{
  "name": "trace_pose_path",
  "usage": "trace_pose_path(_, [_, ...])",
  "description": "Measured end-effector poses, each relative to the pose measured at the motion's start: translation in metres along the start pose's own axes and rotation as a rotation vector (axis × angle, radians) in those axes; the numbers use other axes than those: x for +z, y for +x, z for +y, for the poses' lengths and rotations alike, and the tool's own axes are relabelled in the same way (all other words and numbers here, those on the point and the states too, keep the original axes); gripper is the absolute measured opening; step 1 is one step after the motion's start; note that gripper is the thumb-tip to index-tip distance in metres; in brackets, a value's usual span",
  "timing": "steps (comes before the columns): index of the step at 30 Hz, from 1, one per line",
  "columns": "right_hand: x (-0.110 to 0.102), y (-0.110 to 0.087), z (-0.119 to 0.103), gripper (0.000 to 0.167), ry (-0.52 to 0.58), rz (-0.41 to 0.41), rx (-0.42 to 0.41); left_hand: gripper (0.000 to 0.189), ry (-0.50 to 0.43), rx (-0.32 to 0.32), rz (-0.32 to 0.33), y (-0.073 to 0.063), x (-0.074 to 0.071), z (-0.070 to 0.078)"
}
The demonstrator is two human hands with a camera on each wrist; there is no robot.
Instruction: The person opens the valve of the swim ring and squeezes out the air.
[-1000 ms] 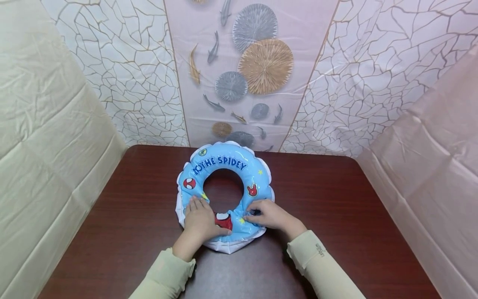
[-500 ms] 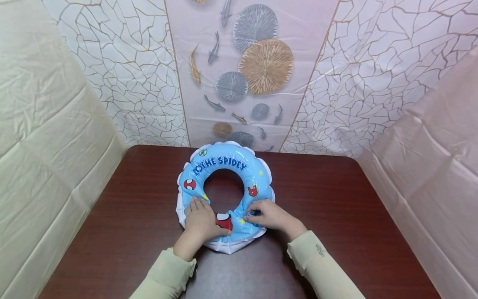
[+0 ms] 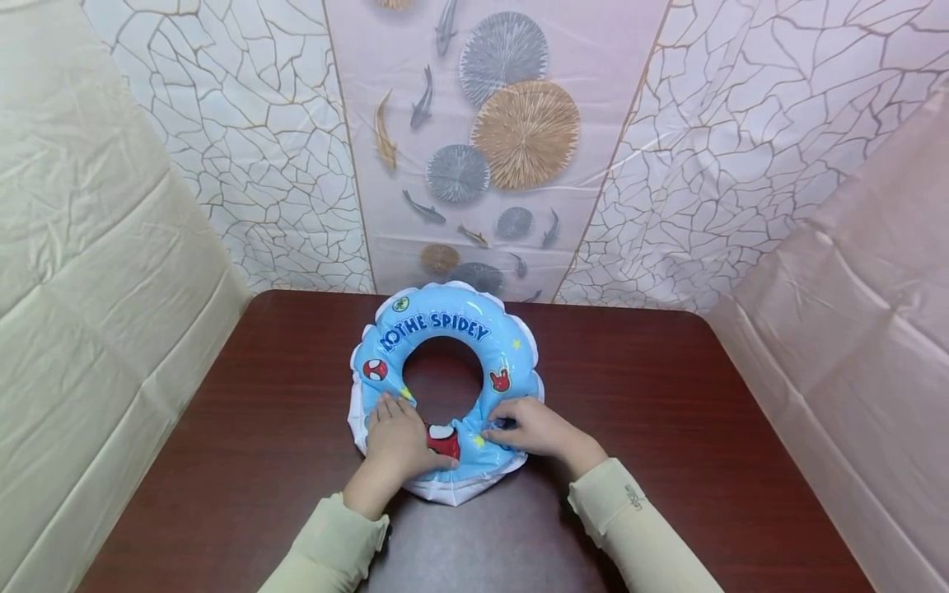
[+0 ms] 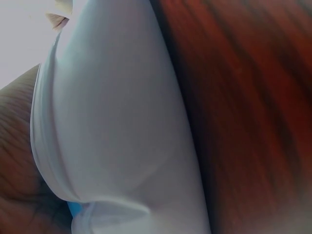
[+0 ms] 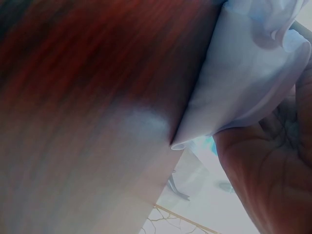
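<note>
A blue inflatable swim ring (image 3: 460, 306) with a scalloped white edge and cartoon prints lies on the table. My left hand (image 3: 396, 441) rests on its near left part, fingers straight and thumb spread across a red printed figure. On the near right part, my right hand (image 3: 537, 426) has curled fingers and pinches at the ring's surface by a small dark-blue spot; the fingertips partly hide what is there. The ring's white underside (image 4: 117, 107) bulges beside my palm in the left wrist view. Its white side (image 5: 239, 83) also shows against my hand in the right wrist view.
The dark red-brown table (image 3: 630, 371) extends around the ring. Behind it hangs a patterned cloth (image 3: 526, 132) with fish and round motifs. Pale cloth walls (image 3: 126, 329) close in the left and right sides.
</note>
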State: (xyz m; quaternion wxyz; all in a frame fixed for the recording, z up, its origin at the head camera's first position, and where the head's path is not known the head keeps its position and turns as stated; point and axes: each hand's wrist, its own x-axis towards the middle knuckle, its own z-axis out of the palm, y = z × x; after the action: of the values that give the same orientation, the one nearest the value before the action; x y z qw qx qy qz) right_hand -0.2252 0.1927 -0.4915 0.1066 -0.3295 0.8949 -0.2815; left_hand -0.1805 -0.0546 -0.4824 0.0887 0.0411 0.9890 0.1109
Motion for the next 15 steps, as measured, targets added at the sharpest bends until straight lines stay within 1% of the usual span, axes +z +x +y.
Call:
trace_pose_path(5, [-0.0002, 0.0002, -0.0005, 0.012, 0.002, -0.004, 0.008, 0.136, -0.007, 0.0, 0.001, -0.0004, -0.0001, 0.0005])
trace_pose_path(15, [0.0001, 0.0002, -0.0005, 0.011, -0.009, -0.002, -0.001, 0.137, -0.004, -0.003, -0.009, 0.0006, 0.001, -0.0001])
